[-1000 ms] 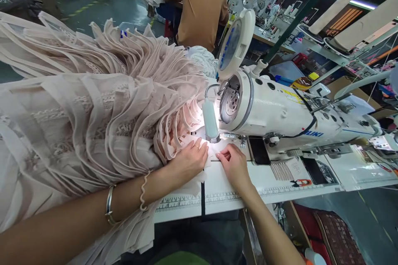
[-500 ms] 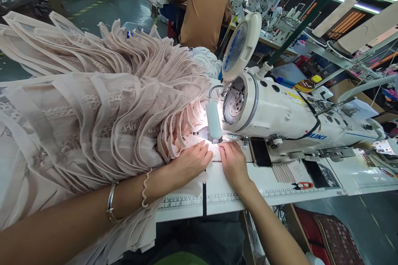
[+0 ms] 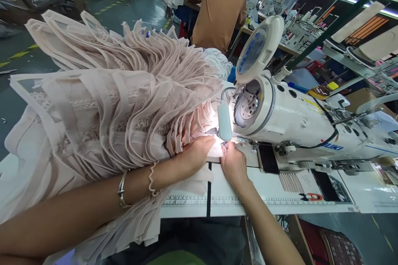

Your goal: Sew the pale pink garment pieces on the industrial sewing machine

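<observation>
Now left hand (image 3: 194,155) pressing pink fabric (image 3: 124,107), right hand (image 3: 234,165) beside needle

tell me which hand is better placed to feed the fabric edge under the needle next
Probably the right hand: its fingertips sit at the lit fabric edge just before the sewing machine head. The left hand lies flat on the pink pleated fabric, holding the bulk back.

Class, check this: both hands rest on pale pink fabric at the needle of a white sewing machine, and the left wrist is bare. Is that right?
Not quite. The head view shows the left wrist wearing two bracelets, not bare. The rest stands: the left hand and right hand rest on the pale pink fabric at the needle of the white sewing machine.
</observation>
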A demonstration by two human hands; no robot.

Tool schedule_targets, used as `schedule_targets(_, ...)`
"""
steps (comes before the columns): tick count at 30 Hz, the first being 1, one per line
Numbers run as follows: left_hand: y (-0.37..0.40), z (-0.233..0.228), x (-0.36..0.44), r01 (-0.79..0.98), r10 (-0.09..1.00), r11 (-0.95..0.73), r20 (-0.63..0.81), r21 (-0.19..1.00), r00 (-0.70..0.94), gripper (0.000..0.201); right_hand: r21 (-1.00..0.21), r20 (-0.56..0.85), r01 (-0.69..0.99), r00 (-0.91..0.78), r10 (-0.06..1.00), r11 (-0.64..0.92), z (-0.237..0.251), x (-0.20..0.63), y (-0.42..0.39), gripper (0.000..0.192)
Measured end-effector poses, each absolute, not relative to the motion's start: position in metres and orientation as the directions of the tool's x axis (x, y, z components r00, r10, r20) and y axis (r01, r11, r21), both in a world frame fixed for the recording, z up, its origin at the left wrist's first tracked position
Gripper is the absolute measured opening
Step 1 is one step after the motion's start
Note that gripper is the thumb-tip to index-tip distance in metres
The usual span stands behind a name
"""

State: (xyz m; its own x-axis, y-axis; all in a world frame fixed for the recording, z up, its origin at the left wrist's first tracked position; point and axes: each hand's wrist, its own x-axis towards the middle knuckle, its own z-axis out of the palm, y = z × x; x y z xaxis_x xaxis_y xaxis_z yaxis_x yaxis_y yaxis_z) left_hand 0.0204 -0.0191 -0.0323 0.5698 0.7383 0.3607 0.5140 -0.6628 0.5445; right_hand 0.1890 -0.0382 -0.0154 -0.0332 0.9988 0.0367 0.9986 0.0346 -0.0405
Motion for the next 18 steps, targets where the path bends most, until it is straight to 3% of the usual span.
schedule_targets(2, -0.024, -0.035, 0.02, 0.464, 0.675, -0.721, 0.37, 0.514, 0.638, 0.038, -0.067, 0.036, 0.997, -0.032, 0.999, 0.035, -0.017, 0.191, -0.041, 0.016)
schedule_targets(5, -0.034, -0.035, 0.021, 0.492, 0.575, -0.817, 0.344, 0.301, 0.743, 0.042, -0.109, 0.06, 0.993, -0.033, 0.998, 0.039, -0.018, 0.193, -0.042, 0.017)
schedule_targets(10, -0.039, -0.029, 0.023, 0.537, 0.506, -0.844, 0.334, 0.0, 0.795, 0.04, -0.159, 0.093, 0.986, -0.039, 0.995, 0.054, -0.019, 0.194, -0.041, 0.024)
schedule_targets(14, -0.038, -0.03, 0.023, 0.541, 0.485, -0.836, 0.332, -0.098, 0.809, 0.041, -0.253, 0.069, 0.964, -0.069, 0.995, 0.084, -0.013, 0.199, -0.042, 0.026)
schedule_targets(18, -0.039, -0.037, 0.024, 0.563, 0.494, -0.818, 0.359, -0.116, 0.792, 0.04, -0.448, -0.011, 0.875, -0.211, 0.977, 0.184, -0.005, 0.214, -0.045, 0.019)
